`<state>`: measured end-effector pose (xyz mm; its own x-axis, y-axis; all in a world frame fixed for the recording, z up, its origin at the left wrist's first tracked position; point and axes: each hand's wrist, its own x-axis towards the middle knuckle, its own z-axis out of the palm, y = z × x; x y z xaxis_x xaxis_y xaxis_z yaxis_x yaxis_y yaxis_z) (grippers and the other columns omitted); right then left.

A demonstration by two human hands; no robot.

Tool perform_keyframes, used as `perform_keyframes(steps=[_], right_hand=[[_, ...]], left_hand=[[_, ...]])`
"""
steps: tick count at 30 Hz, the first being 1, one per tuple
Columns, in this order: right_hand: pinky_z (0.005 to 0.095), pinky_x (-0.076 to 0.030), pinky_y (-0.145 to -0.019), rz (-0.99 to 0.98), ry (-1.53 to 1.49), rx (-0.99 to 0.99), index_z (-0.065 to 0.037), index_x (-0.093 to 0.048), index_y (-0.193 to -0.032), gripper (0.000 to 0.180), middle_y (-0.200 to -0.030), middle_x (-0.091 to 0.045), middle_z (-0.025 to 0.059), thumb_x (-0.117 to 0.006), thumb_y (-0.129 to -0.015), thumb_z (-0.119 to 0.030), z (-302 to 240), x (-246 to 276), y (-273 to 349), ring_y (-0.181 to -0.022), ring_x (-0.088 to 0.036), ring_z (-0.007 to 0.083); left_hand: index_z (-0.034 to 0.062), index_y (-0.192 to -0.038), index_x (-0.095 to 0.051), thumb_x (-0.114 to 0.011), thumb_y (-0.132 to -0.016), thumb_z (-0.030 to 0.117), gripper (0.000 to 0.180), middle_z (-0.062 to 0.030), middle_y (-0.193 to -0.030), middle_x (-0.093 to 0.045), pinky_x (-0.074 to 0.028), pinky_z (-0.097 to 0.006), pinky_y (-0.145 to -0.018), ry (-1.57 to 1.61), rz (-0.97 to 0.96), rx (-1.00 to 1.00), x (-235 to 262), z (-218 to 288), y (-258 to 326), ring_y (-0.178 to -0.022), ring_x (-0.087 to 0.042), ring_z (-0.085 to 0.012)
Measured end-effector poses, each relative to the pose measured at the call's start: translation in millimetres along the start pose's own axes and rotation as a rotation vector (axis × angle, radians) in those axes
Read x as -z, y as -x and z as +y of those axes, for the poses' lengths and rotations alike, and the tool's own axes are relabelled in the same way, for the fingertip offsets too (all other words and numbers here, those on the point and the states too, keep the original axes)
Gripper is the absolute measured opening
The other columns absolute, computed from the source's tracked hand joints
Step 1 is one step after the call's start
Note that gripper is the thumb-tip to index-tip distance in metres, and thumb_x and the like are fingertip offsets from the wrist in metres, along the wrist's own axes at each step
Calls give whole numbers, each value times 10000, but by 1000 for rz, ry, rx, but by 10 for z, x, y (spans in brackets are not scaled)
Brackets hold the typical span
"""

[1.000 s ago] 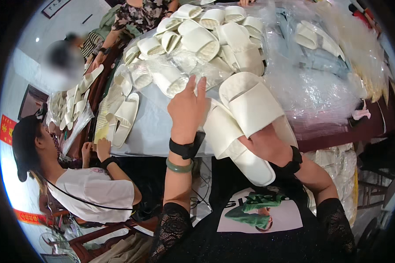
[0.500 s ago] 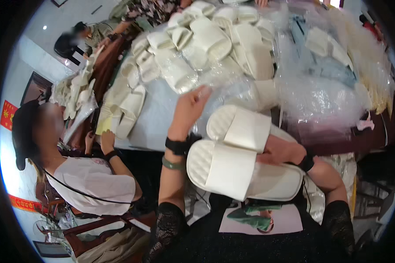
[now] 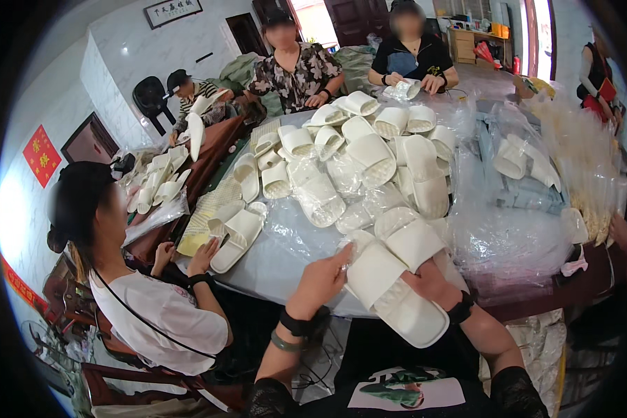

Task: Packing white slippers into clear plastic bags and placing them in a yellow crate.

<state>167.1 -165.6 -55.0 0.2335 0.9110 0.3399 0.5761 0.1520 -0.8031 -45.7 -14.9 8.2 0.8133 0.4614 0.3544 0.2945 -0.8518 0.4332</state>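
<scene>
A pair of cream open-toe slippers (image 3: 396,282) is gripped in my right hand (image 3: 432,284), whose fingers go in under the straps. The two slippers lie side by side, their quilted front ends tilted toward the pile. At the front end of the nearer slipper, my left hand (image 3: 319,279) pinches what looks like the edge of a clear plastic bag (image 3: 348,245). How far the film reaches over the slippers is hard to see. Just beyond lies a heap of similar slippers (image 3: 369,159), some in clear plastic.
Clear plastic bags (image 3: 498,240) cover the table's right side. To the left, a seated co-worker (image 3: 150,306) has hands beside another slipper pair (image 3: 238,235). Two people (image 3: 296,70) are across the table, one holding a wrapped slipper (image 3: 403,90). A brown side table (image 3: 209,157) bears more slippers.
The view has tilted up, showing more of the room. My left hand has come from above the table to the slippers' front end; the slippers now point more toward the heap.
</scene>
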Motion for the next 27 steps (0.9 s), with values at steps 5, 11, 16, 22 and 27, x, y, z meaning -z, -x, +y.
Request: perform_keyframes(steps=[5, 11, 16, 22, 27], right_hand=[[469, -216, -1096, 133, 149, 35, -25, -470, -1327, 553, -1357, -438, 219, -632, -825, -188, 24, -6, 3, -1286, -342, 401], [481, -206, -1099, 205, 303, 65, -18, -472, -1322, 574, -1368, -426, 221, -642, -795, -170, -109, 33, 89, -1291, -338, 414], [498, -226, -1092, 245, 521, 82, 12, -434, -1338, 621, -1372, -415, 232, -646, -792, -195, -298, 49, 91, -1293, -342, 415], [531, -186, -1103, 66, 549, 74, 10, -360, -1387, 688, -1411, -351, 248, -640, -799, -210, -386, 15, 143, -1313, -300, 442], [529, -175, -1115, 92, 621, 125, -1, -257, -1436, 740, -1472, -260, 228, -612, -823, -217, -230, -80, 169, -1357, -244, 409]], left_hand=[[152, -1344, -487, -586, -828, 68, 533, -162, -731, -619, -476, -421, -561, -2, -11, 92, 1, 333, 11, -657, -614, -350], [116, -1306, -531, -605, -833, 97, 480, -167, -872, -631, -468, -413, -616, -34, -57, 58, -212, 666, 82, -766, -621, -339], [97, -1291, -535, -576, -832, 74, 461, -207, -1258, -489, -338, -487, -951, -105, 117, -189, -328, 813, -138, -1166, -443, -411], [108, -1366, -463, -531, -879, 112, 492, -203, -1455, -337, -204, -508, -1074, 43, 201, -173, -476, 605, -490, -1338, -278, -429], [145, -1401, -424, -451, -952, 191, 452, -143, -1500, -295, -183, -501, -1088, 142, -132, -405, -456, 713, -489, -1393, -218, -354]])
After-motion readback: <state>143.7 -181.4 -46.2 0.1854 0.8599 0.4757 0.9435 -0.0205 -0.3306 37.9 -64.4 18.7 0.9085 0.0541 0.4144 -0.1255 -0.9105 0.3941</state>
